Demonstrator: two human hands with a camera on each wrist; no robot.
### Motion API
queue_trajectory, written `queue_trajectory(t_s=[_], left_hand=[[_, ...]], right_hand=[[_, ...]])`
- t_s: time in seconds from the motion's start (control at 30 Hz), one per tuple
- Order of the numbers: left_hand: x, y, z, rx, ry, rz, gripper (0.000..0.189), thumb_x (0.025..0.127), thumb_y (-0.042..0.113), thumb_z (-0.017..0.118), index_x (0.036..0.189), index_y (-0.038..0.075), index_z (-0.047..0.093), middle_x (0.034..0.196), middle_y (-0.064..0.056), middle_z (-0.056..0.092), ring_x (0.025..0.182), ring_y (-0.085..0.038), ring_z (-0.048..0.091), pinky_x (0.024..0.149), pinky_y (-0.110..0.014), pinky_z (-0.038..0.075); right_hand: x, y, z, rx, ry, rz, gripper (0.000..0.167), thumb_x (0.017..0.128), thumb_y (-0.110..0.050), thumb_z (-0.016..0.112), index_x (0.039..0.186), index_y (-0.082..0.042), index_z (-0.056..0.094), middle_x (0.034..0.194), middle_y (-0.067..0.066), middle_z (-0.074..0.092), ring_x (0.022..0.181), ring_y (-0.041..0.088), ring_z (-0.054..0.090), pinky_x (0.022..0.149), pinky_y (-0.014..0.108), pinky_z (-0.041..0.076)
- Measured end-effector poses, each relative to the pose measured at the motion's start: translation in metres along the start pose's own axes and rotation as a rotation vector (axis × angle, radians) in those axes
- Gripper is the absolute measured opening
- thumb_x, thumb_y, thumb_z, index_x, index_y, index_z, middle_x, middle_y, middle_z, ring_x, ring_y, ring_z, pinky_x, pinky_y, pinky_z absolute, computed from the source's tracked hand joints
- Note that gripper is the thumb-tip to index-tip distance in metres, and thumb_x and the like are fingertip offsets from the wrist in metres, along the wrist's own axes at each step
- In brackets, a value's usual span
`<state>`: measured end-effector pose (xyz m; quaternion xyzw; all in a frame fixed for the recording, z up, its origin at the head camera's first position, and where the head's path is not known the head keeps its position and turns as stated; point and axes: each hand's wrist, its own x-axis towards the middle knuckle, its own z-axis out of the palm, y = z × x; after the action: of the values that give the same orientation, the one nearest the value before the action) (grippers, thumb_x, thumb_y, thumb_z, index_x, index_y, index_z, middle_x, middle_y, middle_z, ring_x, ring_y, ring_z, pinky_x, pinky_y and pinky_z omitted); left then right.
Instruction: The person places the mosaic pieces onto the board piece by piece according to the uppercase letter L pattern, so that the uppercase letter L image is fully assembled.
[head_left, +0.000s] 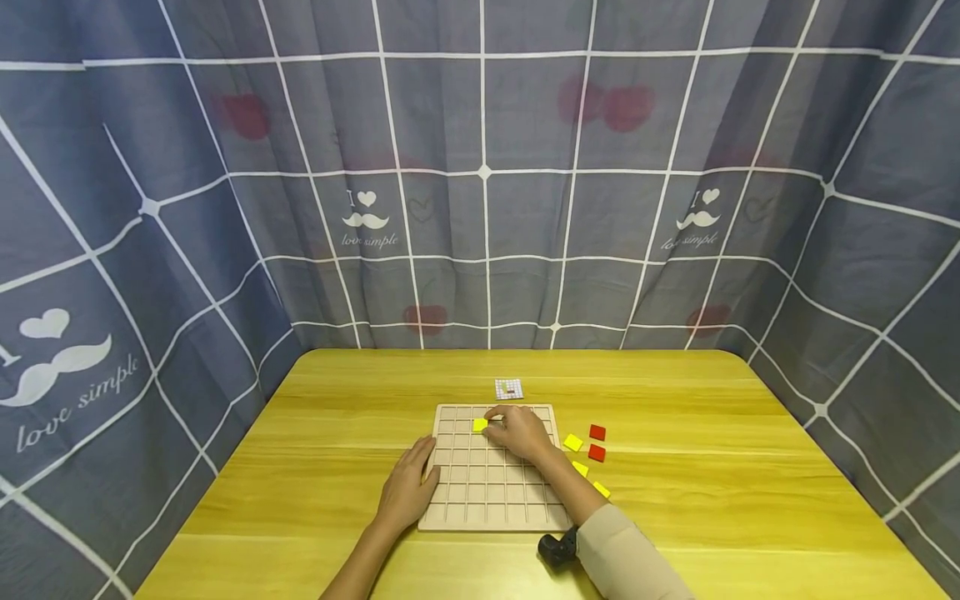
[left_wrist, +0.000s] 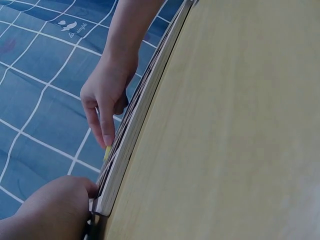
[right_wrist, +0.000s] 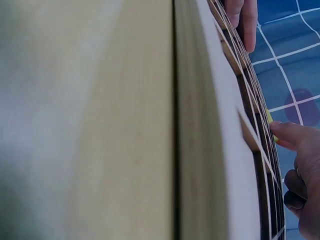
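Observation:
A square wooden grid board (head_left: 467, 492) lies on the table. On its upper part, my right hand (head_left: 517, 431) pinches the right side of a yellow square tile (head_left: 479, 425) between thumb and fingertips. The left wrist view shows the tile (left_wrist: 107, 152) below the fingertips, close over the grid; in the right wrist view the index finger lies against the tile (right_wrist: 270, 117). My left hand (head_left: 408, 487) rests along the board's left edge, its thumb over the rim and its other fingers stretched forward beside it.
Right of the board lie yellow tiles (head_left: 573, 442), one partly behind the forearm, and two red tiles (head_left: 597, 452). A small card with a printed grid (head_left: 508, 389) sits beyond the board. Near the right sleeve is a black device (head_left: 557, 550). A checked curtain (head_left: 525, 217) surrounds the table.

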<state>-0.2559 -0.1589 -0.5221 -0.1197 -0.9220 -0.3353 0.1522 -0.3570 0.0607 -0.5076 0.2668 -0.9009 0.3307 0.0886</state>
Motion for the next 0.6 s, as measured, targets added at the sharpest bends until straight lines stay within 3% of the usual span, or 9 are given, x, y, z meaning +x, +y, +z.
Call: queue_trajectory(t_s=[0.3, 0.6], left_hand=[[-0.0002, 0.0, 0.0, 0.002, -0.005, 0.002, 0.047, 0.091, 0.013, 0.055, 0.133, -0.004, 0.045, 0.139, -0.018, 0.041, 0.129, -0.037, 0.033, 0.106, -0.052, 0.026], [-0.0013, -0.0015, 0.0007, 0.003, 0.006, 0.017, 0.047, 0.09, 0.014, 0.056, 0.131, -0.006, 0.046, 0.138, -0.018, 0.042, 0.129, -0.037, 0.034, 0.106, -0.052, 0.026]], right_hand=[[0.0022, -0.0012, 0.0023, -0.017, -0.022, 0.033, 0.026, 0.084, -0.031, 0.068, 0.103, -0.014, 0.07, 0.043, -0.011, 0.033, 0.036, 0.001, 0.02, 0.034, 0.015, 0.018], [0.0003, -0.0027, 0.0006, -0.011, -0.029, 0.049, 0.027, 0.084, -0.033, 0.067, 0.105, -0.016, 0.07, 0.051, -0.009, 0.045, 0.038, 0.003, 0.024, 0.035, 0.017, 0.021]])
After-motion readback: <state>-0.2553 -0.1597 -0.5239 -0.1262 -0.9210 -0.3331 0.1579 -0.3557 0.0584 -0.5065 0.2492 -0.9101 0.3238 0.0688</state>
